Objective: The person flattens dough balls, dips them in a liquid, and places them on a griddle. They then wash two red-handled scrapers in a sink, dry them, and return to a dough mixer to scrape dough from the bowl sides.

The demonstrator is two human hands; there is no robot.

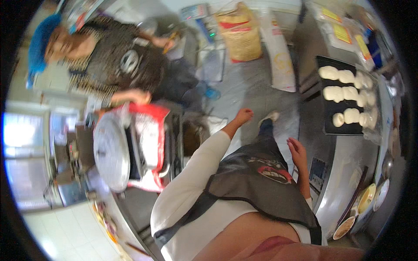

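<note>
My left hand hangs over the grey floor in front of the dark apron, its fingers curled in with nothing seen in them. My right hand hangs at my other side, beside the metal counter front, fingers loosely stretched and nothing held. Neither hand touches a thing. On the right-hand counter, a black baking tray carries rows of pale dough pieces. Clear plastic film lies over the tray's right end.
A co-worker in a blue cap stands at left, one hand near a red and white sack. Beside it is a large round metal lid. A yellow sack and a white sack stand ahead. Bowls sit at right.
</note>
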